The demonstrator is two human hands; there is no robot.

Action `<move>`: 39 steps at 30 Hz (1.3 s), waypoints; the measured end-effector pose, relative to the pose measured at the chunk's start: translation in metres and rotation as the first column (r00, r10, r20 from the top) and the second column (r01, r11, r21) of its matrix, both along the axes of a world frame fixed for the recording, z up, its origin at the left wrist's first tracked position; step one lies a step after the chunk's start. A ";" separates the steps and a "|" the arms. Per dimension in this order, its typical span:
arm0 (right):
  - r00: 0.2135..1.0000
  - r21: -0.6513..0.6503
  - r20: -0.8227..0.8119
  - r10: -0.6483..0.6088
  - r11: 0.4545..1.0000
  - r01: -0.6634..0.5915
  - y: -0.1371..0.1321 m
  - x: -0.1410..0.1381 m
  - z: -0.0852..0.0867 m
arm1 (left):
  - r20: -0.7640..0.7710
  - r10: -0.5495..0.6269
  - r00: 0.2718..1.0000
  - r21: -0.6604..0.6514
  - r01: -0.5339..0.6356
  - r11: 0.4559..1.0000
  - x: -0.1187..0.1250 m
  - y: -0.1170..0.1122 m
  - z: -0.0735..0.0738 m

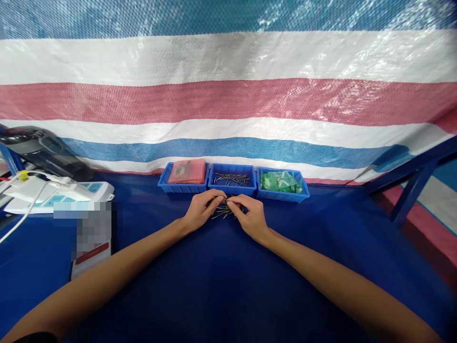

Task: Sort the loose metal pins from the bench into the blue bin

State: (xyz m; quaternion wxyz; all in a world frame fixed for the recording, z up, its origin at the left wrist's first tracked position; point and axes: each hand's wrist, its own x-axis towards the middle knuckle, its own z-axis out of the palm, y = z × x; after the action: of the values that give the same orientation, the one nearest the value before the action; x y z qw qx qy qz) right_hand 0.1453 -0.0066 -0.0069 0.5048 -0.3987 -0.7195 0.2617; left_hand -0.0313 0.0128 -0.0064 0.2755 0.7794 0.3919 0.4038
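Metal bits (224, 210), left hand (200, 209) pinching, right hand (253, 217) mirroring

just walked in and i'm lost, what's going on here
A person's left hand and right hand meet over a loose pile of thin pieces on the blue table; what they may hold is too small to make out. Behind, three blue bins hold reddish packets at left, more thin pieces in the middle, green packets at right.
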 end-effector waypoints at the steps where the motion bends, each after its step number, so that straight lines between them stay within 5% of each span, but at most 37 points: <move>1: 1.000 0.003 0.009 0.004 1.000 -0.004 0.000 0.000 0.000 | 0.006 -0.004 1.000 -0.010 0.004 1.000 0.000 0.000 0.000; 26: 1.000 0.019 0.021 0.008 1.000 -0.008 0.001 0.001 -0.006 | 0.047 -0.021 0.999 -0.069 0.024 0.997 -0.001 0.001 0.000; 39: 1.000 0.023 0.024 -0.009 1.000 0.008 0.000 0.001 -0.005 | 0.175 -0.012 0.984 -0.224 0.052 0.973 0.001 0.005 0.000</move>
State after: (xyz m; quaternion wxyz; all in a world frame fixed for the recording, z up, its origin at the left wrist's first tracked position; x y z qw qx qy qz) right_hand 0.1462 -0.0062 -0.0116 0.5016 -0.3991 -0.7268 0.2467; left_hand -0.0302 0.0180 -0.0065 0.4025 0.7109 0.3977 0.4177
